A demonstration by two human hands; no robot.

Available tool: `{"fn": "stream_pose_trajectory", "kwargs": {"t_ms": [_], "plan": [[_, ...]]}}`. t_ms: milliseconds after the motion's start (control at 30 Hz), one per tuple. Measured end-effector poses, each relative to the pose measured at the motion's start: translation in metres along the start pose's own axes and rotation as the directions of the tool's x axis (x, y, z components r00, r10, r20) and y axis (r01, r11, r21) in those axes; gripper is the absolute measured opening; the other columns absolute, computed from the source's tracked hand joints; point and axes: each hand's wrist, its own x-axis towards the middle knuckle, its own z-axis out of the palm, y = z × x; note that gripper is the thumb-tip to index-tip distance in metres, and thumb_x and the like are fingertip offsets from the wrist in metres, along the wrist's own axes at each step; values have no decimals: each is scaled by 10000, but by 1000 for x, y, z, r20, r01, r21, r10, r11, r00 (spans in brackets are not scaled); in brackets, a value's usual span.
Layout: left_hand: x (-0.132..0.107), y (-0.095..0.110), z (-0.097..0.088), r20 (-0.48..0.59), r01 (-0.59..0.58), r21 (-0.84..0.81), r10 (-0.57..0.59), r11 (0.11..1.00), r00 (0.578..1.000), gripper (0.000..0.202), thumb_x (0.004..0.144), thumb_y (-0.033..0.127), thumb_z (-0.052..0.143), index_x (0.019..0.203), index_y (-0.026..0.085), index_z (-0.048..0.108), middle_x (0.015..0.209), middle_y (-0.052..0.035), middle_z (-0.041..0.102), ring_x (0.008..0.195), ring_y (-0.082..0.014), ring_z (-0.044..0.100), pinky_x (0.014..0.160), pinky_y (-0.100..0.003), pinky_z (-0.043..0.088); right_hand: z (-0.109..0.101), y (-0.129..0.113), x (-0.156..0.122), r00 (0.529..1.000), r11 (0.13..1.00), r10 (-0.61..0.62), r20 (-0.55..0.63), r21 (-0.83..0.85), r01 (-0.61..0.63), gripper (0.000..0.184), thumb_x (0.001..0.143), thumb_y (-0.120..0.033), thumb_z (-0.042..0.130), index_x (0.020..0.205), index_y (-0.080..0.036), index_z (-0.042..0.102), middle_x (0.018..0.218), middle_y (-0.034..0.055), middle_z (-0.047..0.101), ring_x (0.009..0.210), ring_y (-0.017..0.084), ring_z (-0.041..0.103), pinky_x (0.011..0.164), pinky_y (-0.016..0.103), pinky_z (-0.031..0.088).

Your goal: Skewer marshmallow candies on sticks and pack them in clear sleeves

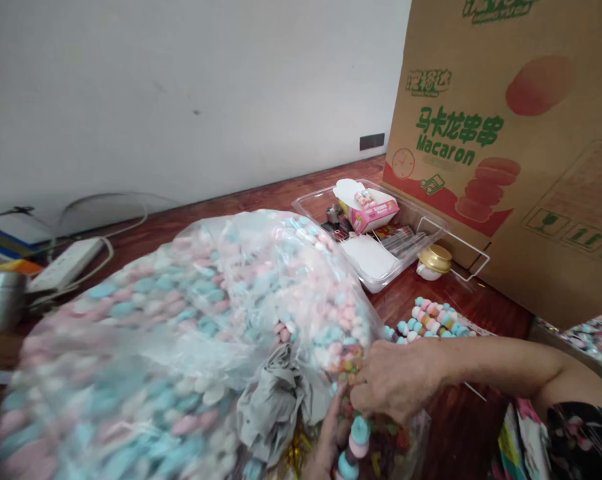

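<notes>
Pastel candy skewer (353,443): upright at the lower edge of view, blue and pink pieces stacked. Hands together at its base, left hand (325,447) partly hidden, right hand (395,380) curled over gummy candies (381,437) (a close, low hold suits so soft a stack; exact grip hidden). Adjacent: large clear plastic bag (205,313) of pastel skewers, crumpled grey wrap (271,413). Beyond: row of loose skewers (431,323), clear plastic tray (311,199) holding a pink box (365,213), gold-lidded jar (435,260), Macaron carton (511,227), wooden desk (461,427).
</notes>
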Motion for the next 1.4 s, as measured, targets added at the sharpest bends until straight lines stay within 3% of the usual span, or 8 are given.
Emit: {"fn": "stream_pose_trajectory", "kwargs": {"t_ms": [133, 233, 467, 600, 800, 1033, 1200, 1400], "plan": [[-16, 30, -6, -74, 35, 285, -15, 958, 997, 1186, 665, 318, 800, 1540, 292, 0, 1279, -99, 596, 1105, -284, 611, 964, -417, 483, 5, 8, -5, 998, 992, 1, -58, 125, 7, 99, 807, -230, 572, 893, -188, 596, 840, 29, 674, 672, 129, 535, 532, 239, 272], [-25, 41, -5, -159, 52, 634, 64, 772, 985, 1119, 717, 293, 750, 1538, 238, -9, 1240, -128, 610, 1094, -302, 604, 918, -430, 494, 11, 8, -14, 984, 984, 24, -174, 180, 8, 97, 855, -148, 485, 861, -154, 581, 806, 39, 640, 700, 128, 515, 613, 246, 306], [-35, 41, 14, -294, 239, 932, 184, 271, 938, 471, 799, 175, 566, 1261, 112, 500, 967, -140, 657, 901, -302, 632, 734, -384, 490, 24, -7, -32, 897, 940, 207, -391, 334, -72, 183, 903, -171, 406, 816, -162, 567, 651, -14, 523, 605, 116, 437, 595, 252, 261], [-35, 48, 23, -276, 228, 849, 31, 477, 961, 311, 730, 98, 516, 1029, 148, 582, 839, -59, 644, 759, -221, 606, 671, -301, 441, 31, -19, -40, 847, 986, 145, -512, 144, -81, 204, 891, -143, 375, 806, -157, 560, 660, 0, 528, 600, 125, 427, 588, 269, 255], [-40, 58, 29, 180, 76, 486, -185, 870, 966, 198, 694, 226, 669, 869, 161, 603, 788, 31, 592, 736, -151, 524, 699, -230, 415, 31, -35, -64, 831, 961, -168, -530, -275, 18, 212, 875, -118, 368, 807, -165, 563, 740, 35, 592, 646, 149, 428, 619, 299, 260], [-55, 57, 39, 78, 51, 392, -88, 919, 993, 451, 713, 297, 737, 1128, 165, 620, 953, 0, 649, 875, -185, 558, 817, -257, 429, 29, -49, -87, 856, 946, -147, -496, -324, -25, 164, 815, -86, 403, 803, -169, 544, 715, 27, 567, 639, 150, 394, 613, 304, 231], [-67, 43, 48, -167, 7, 436, 73, 900, 983, 179, 764, 231, 676, 926, 157, 660, 781, 10, 630, 722, -137, 547, 686, -220, 413, 30, -59, -95, 864, 946, -151, -481, -323, -15, 163, 794, -68, 414, 781, -170, 541, 708, 30, 551, 650, 154, 391, 615, 304, 230], [-84, 37, 60, -213, 23, 512, 100, 859, 972, 132, 760, 136, 596, 877, 165, 651, 726, 22, 611, 665, -112, 527, 614, -193, 381, 30, -84, -91, 835, 947, -190, -517, -321, 17, 174, 828, -77, 407, 782, -164, 550, 723, 35, 570, 655, 152, 399, 620, 302, 232]]}}
